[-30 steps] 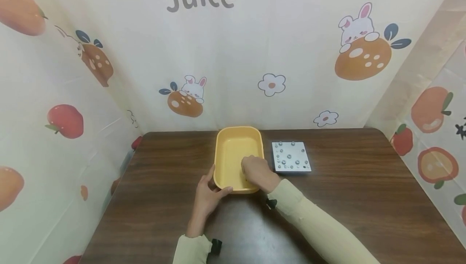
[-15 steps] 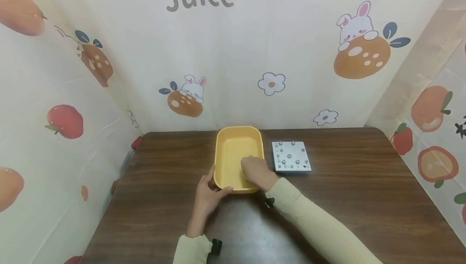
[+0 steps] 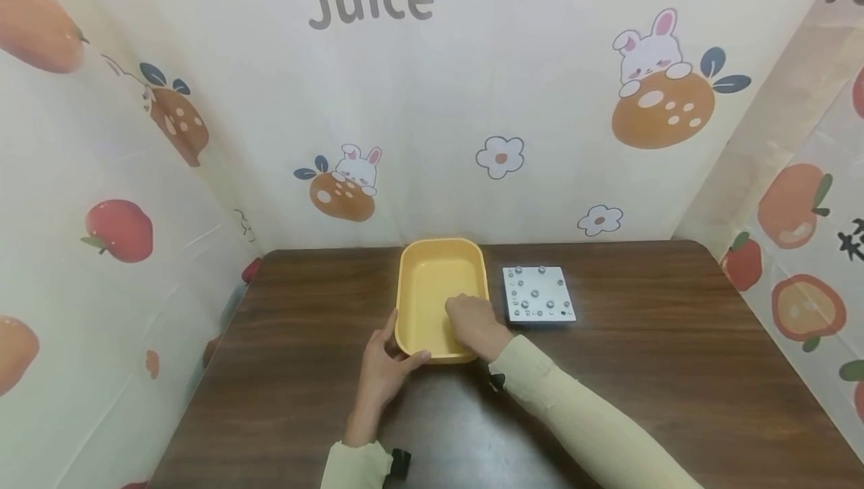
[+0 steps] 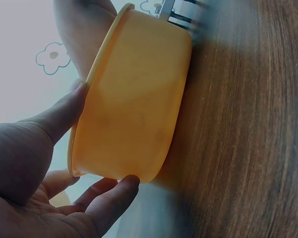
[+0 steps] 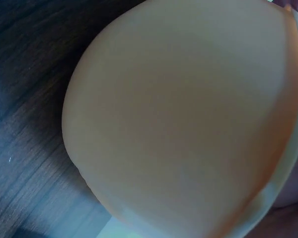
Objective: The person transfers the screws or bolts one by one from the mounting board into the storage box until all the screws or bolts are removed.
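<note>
At lower centre, the left hand (image 3: 383,370) grips the yellow tray (image 3: 427,290), likely steadying it; the right hand (image 3: 478,324) dips inside, its fingers' hold hidden.

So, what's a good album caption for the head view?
Left grip holding a yellow tub, right grip curled over its near right corner, a pale studded block alongside on the wooden table.
</note>
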### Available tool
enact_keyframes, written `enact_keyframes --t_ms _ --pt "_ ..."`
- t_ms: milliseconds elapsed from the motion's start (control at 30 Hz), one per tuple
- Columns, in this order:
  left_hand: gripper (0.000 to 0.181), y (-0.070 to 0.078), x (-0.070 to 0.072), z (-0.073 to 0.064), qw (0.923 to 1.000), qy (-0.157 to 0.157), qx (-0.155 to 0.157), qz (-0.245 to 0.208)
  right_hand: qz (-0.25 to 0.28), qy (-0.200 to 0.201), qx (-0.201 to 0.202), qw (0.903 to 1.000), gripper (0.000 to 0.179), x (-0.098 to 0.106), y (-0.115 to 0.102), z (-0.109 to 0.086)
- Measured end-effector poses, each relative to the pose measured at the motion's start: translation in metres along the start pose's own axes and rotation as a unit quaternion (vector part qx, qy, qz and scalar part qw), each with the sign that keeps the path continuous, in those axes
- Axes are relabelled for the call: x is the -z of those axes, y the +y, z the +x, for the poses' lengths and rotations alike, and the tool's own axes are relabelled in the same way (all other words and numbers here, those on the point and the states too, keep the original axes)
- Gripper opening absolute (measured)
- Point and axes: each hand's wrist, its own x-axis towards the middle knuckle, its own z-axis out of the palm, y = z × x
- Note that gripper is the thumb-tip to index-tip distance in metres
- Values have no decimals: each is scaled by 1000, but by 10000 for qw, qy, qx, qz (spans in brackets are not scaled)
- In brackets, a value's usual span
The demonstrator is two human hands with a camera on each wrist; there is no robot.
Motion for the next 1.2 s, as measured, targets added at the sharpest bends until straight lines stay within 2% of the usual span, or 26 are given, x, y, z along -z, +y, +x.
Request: enact_keyframes --t_ms 567,967,1200 --pt "102 1 1 -2 9999 4 -22 -128 -7 155 -63 9999 14 -5 -4 -1" --pt "102 -2 0 -1 9999 -49 -53 -149 -162 90 -113 9998 14 -4 -4 -4" --pt "102 -1 0 -1 10000 -44 -28 -56 -343 359 -35 9988 17 -2 -3 -9"
